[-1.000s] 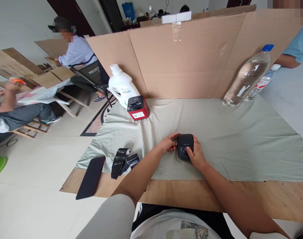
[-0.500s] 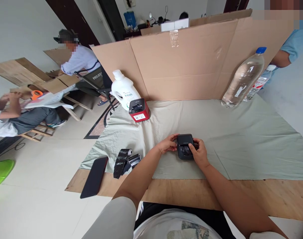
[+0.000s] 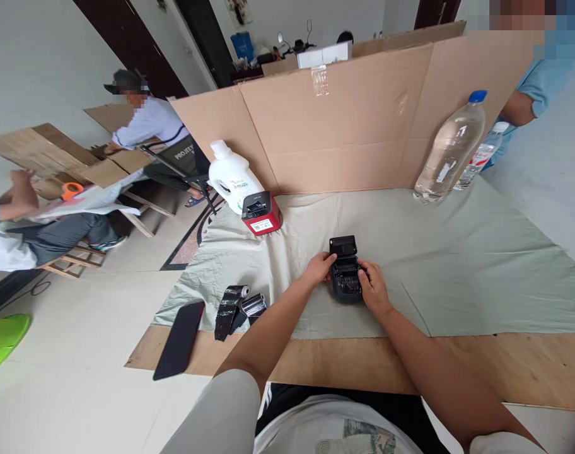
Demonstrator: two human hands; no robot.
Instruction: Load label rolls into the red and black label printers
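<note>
A small black label printer sits on the pale green cloth in the middle of the board, its lid tipped open toward the far side. My left hand holds its left side, fingers on the lid's edge. My right hand grips its right side, thumb over the open compartment. Two black ribbon rolls joined by dark film lie to the left near the cloth's front edge.
A red and black printer and a white jug stand at the back left, before a cardboard wall. Two water bottles stand back right. A dark phone lies front left. Other people sit at the left and right.
The black printer's lid has swung open away from me. My right thumb moved from the buttons to the opened compartment, and my left fingers shifted up to the lid.
</note>
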